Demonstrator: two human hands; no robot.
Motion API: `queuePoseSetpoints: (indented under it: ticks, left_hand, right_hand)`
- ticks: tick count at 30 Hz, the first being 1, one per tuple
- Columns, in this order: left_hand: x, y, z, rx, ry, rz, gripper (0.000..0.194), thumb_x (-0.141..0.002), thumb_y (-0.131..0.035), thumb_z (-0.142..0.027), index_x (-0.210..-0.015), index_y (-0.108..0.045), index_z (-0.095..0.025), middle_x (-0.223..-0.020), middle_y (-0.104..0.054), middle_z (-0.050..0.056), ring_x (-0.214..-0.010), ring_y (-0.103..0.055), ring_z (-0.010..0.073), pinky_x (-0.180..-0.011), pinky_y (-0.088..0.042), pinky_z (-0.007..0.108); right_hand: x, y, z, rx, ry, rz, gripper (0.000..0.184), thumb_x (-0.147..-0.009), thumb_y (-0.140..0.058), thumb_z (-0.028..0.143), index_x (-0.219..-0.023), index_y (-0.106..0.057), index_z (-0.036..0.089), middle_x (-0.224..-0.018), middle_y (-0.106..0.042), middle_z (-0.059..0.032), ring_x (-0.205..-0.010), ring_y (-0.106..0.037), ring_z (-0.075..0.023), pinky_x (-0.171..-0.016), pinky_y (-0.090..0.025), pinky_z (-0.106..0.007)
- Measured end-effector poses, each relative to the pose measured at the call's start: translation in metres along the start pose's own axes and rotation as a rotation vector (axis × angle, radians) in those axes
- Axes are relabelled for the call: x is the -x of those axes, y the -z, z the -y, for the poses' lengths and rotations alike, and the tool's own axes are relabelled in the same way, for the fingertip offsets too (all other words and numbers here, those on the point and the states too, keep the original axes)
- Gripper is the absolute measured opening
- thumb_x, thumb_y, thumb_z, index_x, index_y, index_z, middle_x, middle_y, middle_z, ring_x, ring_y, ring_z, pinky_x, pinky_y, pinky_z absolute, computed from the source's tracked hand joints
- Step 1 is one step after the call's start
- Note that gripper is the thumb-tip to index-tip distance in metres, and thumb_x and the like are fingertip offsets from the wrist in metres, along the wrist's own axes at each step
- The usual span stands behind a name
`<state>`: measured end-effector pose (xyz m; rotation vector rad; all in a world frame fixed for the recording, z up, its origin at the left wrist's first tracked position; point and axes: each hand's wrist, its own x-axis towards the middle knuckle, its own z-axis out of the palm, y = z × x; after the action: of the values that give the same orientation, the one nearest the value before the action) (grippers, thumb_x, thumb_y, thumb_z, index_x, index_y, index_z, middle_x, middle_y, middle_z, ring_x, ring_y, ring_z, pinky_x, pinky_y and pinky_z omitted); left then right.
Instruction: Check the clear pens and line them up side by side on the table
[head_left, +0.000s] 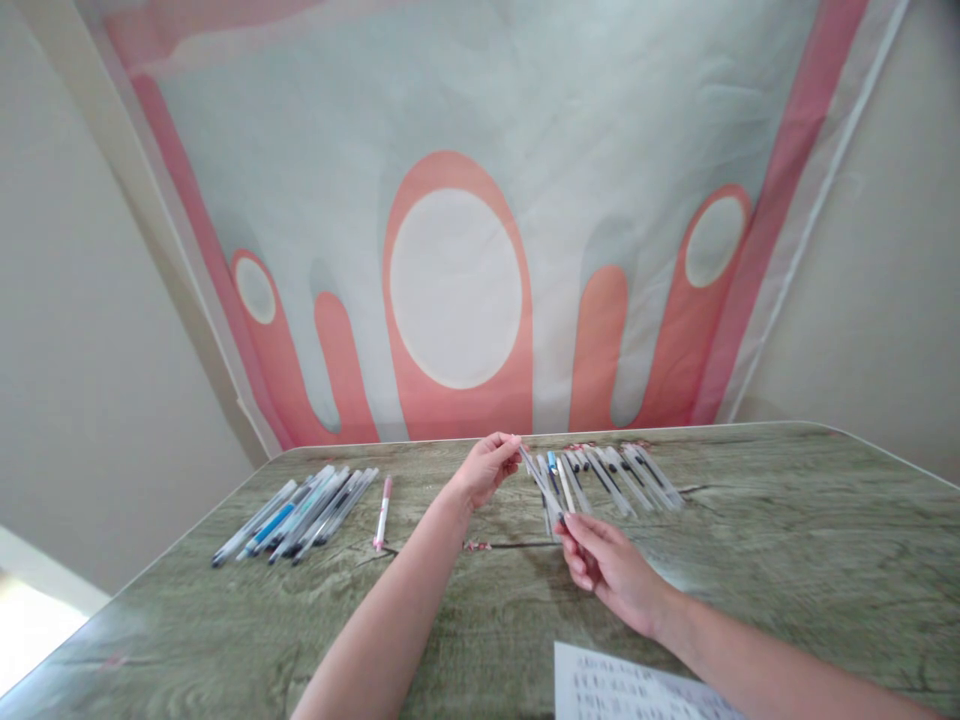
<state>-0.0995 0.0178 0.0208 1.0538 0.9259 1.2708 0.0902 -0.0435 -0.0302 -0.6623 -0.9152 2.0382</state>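
My left hand (pixel 489 470) pinches the far end of a slim clear pen (pixel 541 478). At the pen's near, dark end, the fingers of my right hand (pixel 606 565) are closed, so the pen is stretched between both hands above the table. Just behind and to the right lies a row of clear pens (pixel 611 480) side by side, some with black parts, with a blue-ended one (pixel 553 462) among them. My hands partly cover the row's left end.
A pile of pens (pixel 300 515), one of them blue, lies on the left of the wood-patterned table (pixel 247 640). Beside it is a pink and white pen (pixel 383 512). A sheet with handwriting (pixel 622 690) lies at the front, partly under my right forearm. A patterned backdrop (pixel 457 420) hangs behind.
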Motion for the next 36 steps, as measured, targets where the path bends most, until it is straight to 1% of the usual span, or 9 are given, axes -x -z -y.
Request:
queuePoseSetpoints:
  ticks: [3, 8, 12, 14, 20, 24, 27, 31, 36]
  left_hand:
    - [-0.001, 0.001, 0.001, -0.007, -0.006, 0.009, 0.027, -0.067, -0.065, -0.036, -0.074, -0.054, -0.013, -0.071, -0.056, 0.001, -0.059, -0.050, 0.0045, -0.057, -0.039, 0.017]
    - [-0.001, 0.001, 0.002, 0.002, 0.008, 0.013, 0.027, -0.066, -0.065, -0.037, -0.074, -0.054, -0.014, -0.070, -0.056, 0.000, -0.059, -0.050, 0.0042, -0.057, -0.039, 0.017]
    - [-0.001, 0.001, 0.003, -0.003, 0.016, 0.018, 0.026, -0.066, -0.065, -0.037, -0.073, -0.054, -0.013, -0.067, -0.055, -0.001, -0.058, -0.050, 0.0040, -0.057, -0.038, 0.017]
    - [-0.001, 0.001, 0.004, -0.001, 0.019, 0.015, 0.028, -0.065, -0.066, -0.038, -0.072, -0.055, -0.013, -0.066, -0.054, -0.001, -0.058, -0.049, 0.0041, -0.057, -0.038, 0.018]
    - [-0.002, 0.003, 0.006, 0.013, 0.022, 0.005, 0.028, -0.065, -0.066, -0.037, -0.075, -0.055, -0.014, -0.070, -0.055, 0.000, -0.060, -0.050, 0.0043, -0.057, -0.038, 0.018]
    - [-0.004, 0.005, 0.009, 0.008, 0.029, 0.012, 0.028, -0.065, -0.066, -0.037, -0.075, -0.056, -0.013, -0.069, -0.056, 0.000, -0.060, -0.051, 0.0045, -0.057, -0.038, 0.017]
    - [-0.004, 0.006, 0.010, 0.015, 0.043, 0.014, 0.029, -0.064, -0.066, -0.038, -0.075, -0.056, -0.013, -0.067, -0.056, 0.000, -0.058, -0.051, 0.0044, -0.056, -0.038, 0.017]
    - [-0.002, 0.004, 0.011, 0.054, 0.051, 0.057, 0.028, -0.066, -0.066, -0.036, -0.080, -0.058, -0.013, -0.077, -0.059, 0.002, -0.061, -0.052, 0.0041, -0.058, -0.038, 0.017]
    - [0.000, 0.002, 0.012, 0.097, 0.056, 0.084, 0.028, -0.067, -0.066, -0.034, -0.085, -0.060, -0.014, -0.089, -0.061, 0.004, -0.065, -0.054, 0.0047, -0.060, -0.039, 0.017]
  right_hand:
    - [0.000, 0.000, 0.000, 0.013, 0.026, -0.008, 0.021, -0.072, -0.062, 0.036, -0.073, -0.056, 0.016, -0.055, -0.044, 0.0045, -0.044, -0.036, -0.0040, -0.037, -0.025, -0.016]
    - [-0.001, 0.000, 0.001, -0.018, -0.047, 0.045, 0.031, -0.078, -0.051, 0.044, -0.082, -0.059, 0.015, -0.059, -0.046, 0.0023, -0.044, -0.040, -0.0059, -0.036, -0.029, -0.019]
    - [0.001, -0.001, -0.002, 0.066, 0.026, 0.025, 0.022, -0.077, -0.056, 0.036, -0.073, -0.056, 0.015, -0.056, -0.043, 0.0042, -0.044, -0.037, -0.0041, -0.037, -0.028, -0.016]
    - [0.002, -0.001, -0.002, 0.071, 0.037, 0.020, 0.021, -0.077, -0.058, 0.035, -0.069, -0.053, 0.016, -0.054, -0.042, 0.0047, -0.044, -0.036, -0.0038, -0.038, -0.028, -0.016]
    - [0.002, -0.002, 0.000, 0.000, -0.042, 0.065, 0.035, -0.081, -0.044, 0.046, -0.084, -0.058, 0.014, -0.060, -0.045, 0.0019, -0.043, -0.041, -0.0061, -0.036, -0.032, -0.019]
    - [0.004, -0.004, -0.002, 0.096, 0.051, 0.004, 0.025, -0.079, -0.052, 0.039, -0.082, -0.058, 0.015, -0.057, -0.043, 0.0035, -0.044, -0.038, -0.0050, -0.036, -0.030, -0.017]
    - [0.004, -0.004, -0.003, 0.116, 0.070, -0.016, 0.021, -0.078, -0.056, 0.036, -0.080, -0.057, 0.015, -0.055, -0.042, 0.0045, -0.044, -0.037, -0.0044, -0.037, -0.030, -0.016]
    - [0.001, -0.003, -0.003, 0.032, 0.002, -0.005, 0.033, -0.080, -0.047, 0.045, -0.084, -0.058, 0.014, -0.059, -0.044, 0.0025, -0.044, -0.039, -0.0058, -0.035, -0.032, -0.018]
    - [0.002, -0.004, -0.004, 0.093, 0.066, -0.059, 0.030, -0.079, -0.050, 0.044, -0.081, -0.057, 0.014, -0.057, -0.042, 0.0033, -0.044, -0.037, -0.0049, -0.035, -0.030, -0.017]
